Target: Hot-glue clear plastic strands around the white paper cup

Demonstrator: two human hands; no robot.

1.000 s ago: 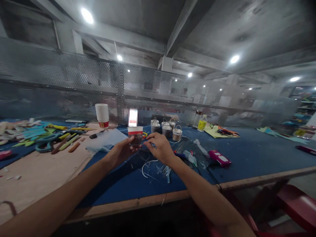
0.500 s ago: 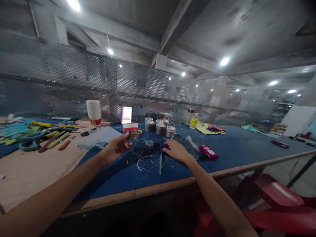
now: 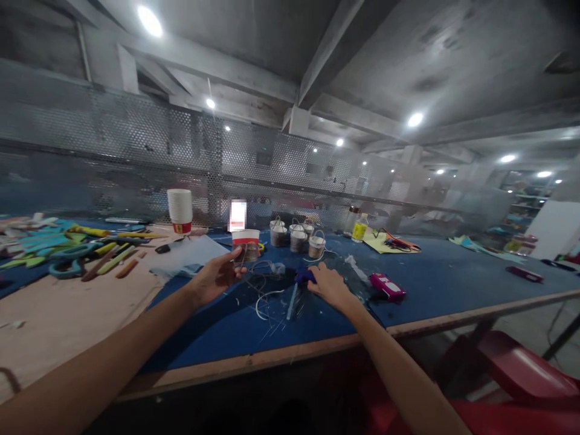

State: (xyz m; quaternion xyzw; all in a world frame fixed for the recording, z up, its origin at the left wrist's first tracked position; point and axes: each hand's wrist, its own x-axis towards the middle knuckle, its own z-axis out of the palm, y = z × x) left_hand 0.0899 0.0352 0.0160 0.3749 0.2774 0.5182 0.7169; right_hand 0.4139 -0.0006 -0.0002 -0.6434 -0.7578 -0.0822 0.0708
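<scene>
My left hand [image 3: 220, 277] is closed round a paper cup [image 3: 246, 237], white at the rim with a red band. Brown twine covers its lower part, and loose twine [image 3: 258, 275] trails from it onto the blue table. My right hand [image 3: 333, 286] has its fingers on a dark blue glue gun [image 3: 304, 276] that lies on the table. A pale glue stick [image 3: 292, 302] sticks out of the gun towards me. Behind the hands stand several small twine-wrapped cups with handles, one of them a bucket-like cup [image 3: 316, 245].
A stack of paper cups [image 3: 180, 208] stands at the back left, near scissors [image 3: 67, 266] and other tools. Right of my hand lie a magenta box [image 3: 386, 287] and a yellow bottle [image 3: 359, 228]. A mesh screen [image 3: 281, 157] borders the back; a red chair [image 3: 525, 365] is at front right.
The glue gun has turned slightly under my right hand, its glue stick now slanting to the left. My left hand still holds the cup. The whole view has shifted a little.
</scene>
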